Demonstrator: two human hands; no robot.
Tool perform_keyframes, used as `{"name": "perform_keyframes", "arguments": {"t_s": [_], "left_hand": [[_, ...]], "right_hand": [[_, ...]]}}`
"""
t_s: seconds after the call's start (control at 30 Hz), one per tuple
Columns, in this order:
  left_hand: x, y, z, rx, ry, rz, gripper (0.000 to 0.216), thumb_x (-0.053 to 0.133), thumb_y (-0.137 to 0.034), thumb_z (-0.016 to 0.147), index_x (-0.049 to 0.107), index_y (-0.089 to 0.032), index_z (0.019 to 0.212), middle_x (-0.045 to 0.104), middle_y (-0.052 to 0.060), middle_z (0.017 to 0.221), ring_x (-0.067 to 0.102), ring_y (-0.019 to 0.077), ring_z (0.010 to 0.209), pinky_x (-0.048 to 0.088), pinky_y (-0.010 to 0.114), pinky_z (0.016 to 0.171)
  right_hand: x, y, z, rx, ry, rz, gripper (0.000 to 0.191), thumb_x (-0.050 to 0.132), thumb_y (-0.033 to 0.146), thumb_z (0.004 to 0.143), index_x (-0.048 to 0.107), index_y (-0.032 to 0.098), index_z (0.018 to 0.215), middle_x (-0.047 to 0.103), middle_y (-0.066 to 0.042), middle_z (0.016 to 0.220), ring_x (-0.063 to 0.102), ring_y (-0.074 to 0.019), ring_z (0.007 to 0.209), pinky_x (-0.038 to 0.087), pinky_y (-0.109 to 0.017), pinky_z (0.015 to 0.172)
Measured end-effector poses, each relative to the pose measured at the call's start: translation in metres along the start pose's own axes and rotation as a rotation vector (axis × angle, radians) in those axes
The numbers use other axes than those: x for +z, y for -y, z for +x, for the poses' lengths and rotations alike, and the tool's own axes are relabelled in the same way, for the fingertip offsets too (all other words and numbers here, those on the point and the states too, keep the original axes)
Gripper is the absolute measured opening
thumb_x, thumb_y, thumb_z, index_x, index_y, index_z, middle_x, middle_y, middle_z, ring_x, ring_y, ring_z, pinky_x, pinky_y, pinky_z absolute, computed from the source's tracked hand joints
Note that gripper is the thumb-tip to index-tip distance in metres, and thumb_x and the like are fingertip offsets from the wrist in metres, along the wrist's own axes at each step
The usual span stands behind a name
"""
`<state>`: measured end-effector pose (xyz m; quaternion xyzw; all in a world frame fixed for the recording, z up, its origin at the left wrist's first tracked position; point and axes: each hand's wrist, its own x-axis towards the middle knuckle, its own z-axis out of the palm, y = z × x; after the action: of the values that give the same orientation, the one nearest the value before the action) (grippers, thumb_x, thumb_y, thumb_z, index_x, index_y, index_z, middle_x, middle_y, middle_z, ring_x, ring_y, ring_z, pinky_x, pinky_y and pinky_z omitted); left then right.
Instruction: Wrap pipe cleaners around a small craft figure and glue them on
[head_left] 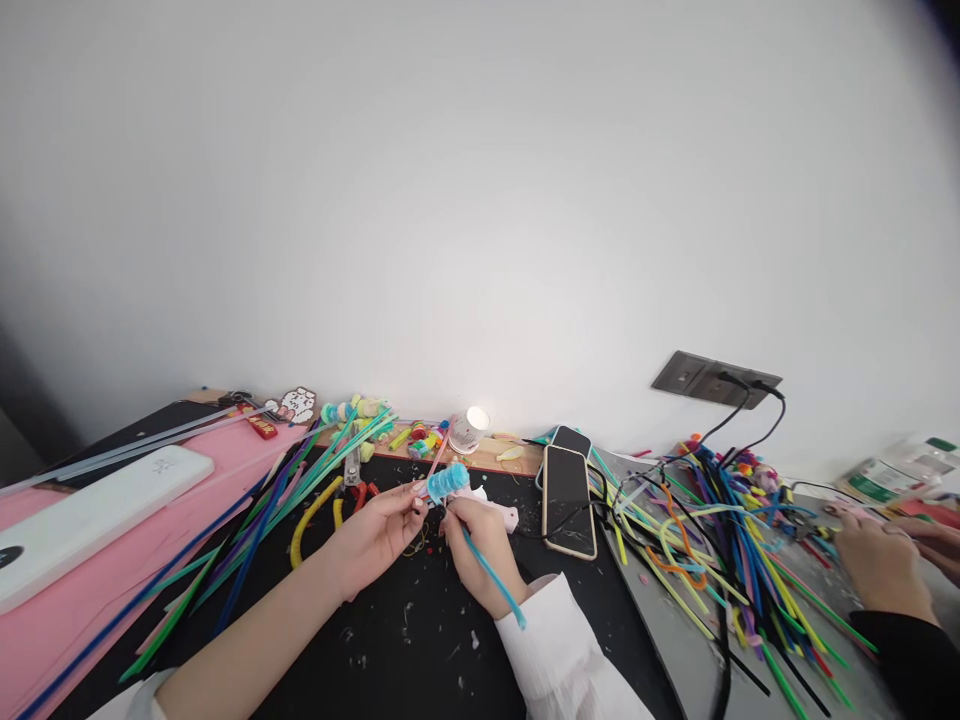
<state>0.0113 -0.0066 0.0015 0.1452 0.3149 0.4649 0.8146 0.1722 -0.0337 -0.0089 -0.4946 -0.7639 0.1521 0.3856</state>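
My left hand pinches the lower left end of a light blue, fuzzy pipe cleaner coil, holding it above the black work surface. Close beside it, my right hand has its fingers closed on the same blue pipe cleaner. The loose tail hangs down across that hand toward the white cuff. A thin pink strip rises just behind the coil. The exact contact at the fingertips is partly hidden.
Yellow-handled pliers lie left, near bundled pipe cleaners and a white power bank. Behind stands a paper cup. To the right are a phone, a colourful pipe cleaner pile and another person's hands.
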Motion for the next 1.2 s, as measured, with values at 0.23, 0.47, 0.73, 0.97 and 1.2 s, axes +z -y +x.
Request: {"name": "perform_keyframes", "arguments": {"t_s": [0.23, 0.47, 0.73, 0.97, 1.2], "left_hand": [[-0.009, 0.001, 0.007, 0.072, 0.058, 0.152, 0.011, 0.078, -0.014, 0.066, 0.070, -0.017, 0.073, 0.062, 0.001, 0.070, 0.061, 0.0117, 0.063, 0.055, 0.022, 0.064], [-0.005, 0.000, 0.001, 0.102, 0.154, 0.259, 0.023, 0.083, -0.021, 0.060, 0.071, -0.016, 0.079, 0.063, 0.001, 0.072, 0.058, 0.0102, 0.064, 0.052, 0.021, 0.065], [0.004, 0.002, -0.009, 0.309, 0.202, 0.663, 0.024, 0.080, -0.034, 0.065, 0.066, -0.017, 0.074, 0.063, 0.000, 0.066, 0.058, 0.0137, 0.062, 0.048, 0.025, 0.061], [0.007, 0.000, -0.011, 0.342, 0.174, 0.725, 0.021, 0.078, -0.034, 0.064, 0.066, -0.019, 0.072, 0.065, 0.000, 0.066, 0.060, 0.0157, 0.062, 0.048, 0.027, 0.062], [0.000, 0.002, -0.007, 0.457, 0.265, 0.991, 0.011, 0.073, -0.030, 0.071, 0.069, -0.020, 0.071, 0.063, 0.002, 0.072, 0.059, 0.0171, 0.068, 0.048, 0.027, 0.066]], "right_hand": [[0.000, -0.003, 0.003, 0.133, -0.011, 0.274, 0.033, 0.046, 0.032, 0.091, 0.052, 0.018, 0.061, 0.055, 0.000, 0.058, 0.049, -0.0128, 0.056, 0.036, -0.023, 0.055], [-0.003, -0.009, 0.006, 0.332, 0.005, 0.722, 0.040, 0.054, 0.051, 0.086, 0.054, 0.017, 0.065, 0.053, 0.002, 0.057, 0.036, -0.0073, 0.043, 0.025, -0.022, 0.043], [-0.008, -0.008, 0.009, 0.382, -0.144, 0.745, 0.037, 0.067, 0.051, 0.074, 0.054, 0.018, 0.063, 0.050, 0.003, 0.056, 0.041, -0.0099, 0.051, 0.032, -0.022, 0.050], [-0.010, -0.010, 0.010, 0.427, -0.140, 0.778, 0.035, 0.065, 0.050, 0.073, 0.055, 0.018, 0.065, 0.052, 0.003, 0.057, 0.043, -0.0106, 0.051, 0.034, -0.023, 0.051], [-0.014, -0.019, 0.011, 0.450, -0.005, 0.712, 0.035, 0.063, 0.048, 0.073, 0.050, 0.018, 0.062, 0.052, 0.003, 0.052, 0.041, -0.0096, 0.046, 0.032, -0.022, 0.048]]}}
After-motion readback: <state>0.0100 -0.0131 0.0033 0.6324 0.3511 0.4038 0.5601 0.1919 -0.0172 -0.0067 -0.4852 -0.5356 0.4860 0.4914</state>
